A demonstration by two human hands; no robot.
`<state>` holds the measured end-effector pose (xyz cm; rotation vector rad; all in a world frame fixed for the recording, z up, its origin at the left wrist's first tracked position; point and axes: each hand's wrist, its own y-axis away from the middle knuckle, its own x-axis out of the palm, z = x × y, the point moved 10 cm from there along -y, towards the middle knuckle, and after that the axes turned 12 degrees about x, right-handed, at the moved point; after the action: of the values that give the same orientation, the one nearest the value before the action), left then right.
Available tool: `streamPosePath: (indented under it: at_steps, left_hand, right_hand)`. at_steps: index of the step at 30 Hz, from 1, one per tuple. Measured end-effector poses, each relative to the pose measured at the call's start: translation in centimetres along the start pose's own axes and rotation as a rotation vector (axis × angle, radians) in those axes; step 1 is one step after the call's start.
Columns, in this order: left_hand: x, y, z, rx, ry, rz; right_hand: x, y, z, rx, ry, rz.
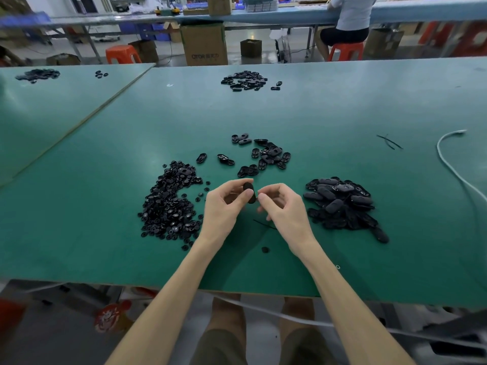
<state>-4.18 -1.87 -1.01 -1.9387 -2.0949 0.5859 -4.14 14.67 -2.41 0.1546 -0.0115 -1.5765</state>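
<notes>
A black oval piece is held up just above the table, near its front edge and about midway across. The left hand pinches it, thumb on the near face and fingers curled behind. The right hand sits just beside it, fingers curled in and the forefinger tip at the piece's right edge. Whether that hand is pinching something small of its own I cannot tell from here; it may only be touching the piece.

Under the hands a thin black strand lies on the green top, and a single small round part sits nearer the edge. Left of the hands is a wide heap of small round parts. Right of them is a heap of oval shells, matte and dark. Just beyond the hands a looser scatter of glossy oval parts spreads out.

Further off, near the table's far edge, lies another small pile. To the right, two black strands cross each other, and a white cable curves along that side. On the adjoining table to the left there is one more dark pile. Beyond, a person sits on an orange stool at another bench.
</notes>
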Motion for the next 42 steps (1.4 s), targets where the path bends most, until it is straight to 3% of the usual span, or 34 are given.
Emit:
streamPosePath:
  at_steps: [13,26,42]
  left_hand:
    - [1.1,0.1,-1.0,0.064,-0.099,0.117]
    - [1.3,0.3,-0.7,0.043,0.046,0.109]
    - [1.1,0.2,-0.4,0.016,-0.033,0.078]
  right_hand:
    - [-0.6,-0.3,-0.1,-0.045,-0.037,-0.030]
    - [-0.9,-0.4,-0.5,-0.019,-0.085,-0.019]
    - [-0.5,-0.7,-0.8,-0.020,-0.035,-0.004]
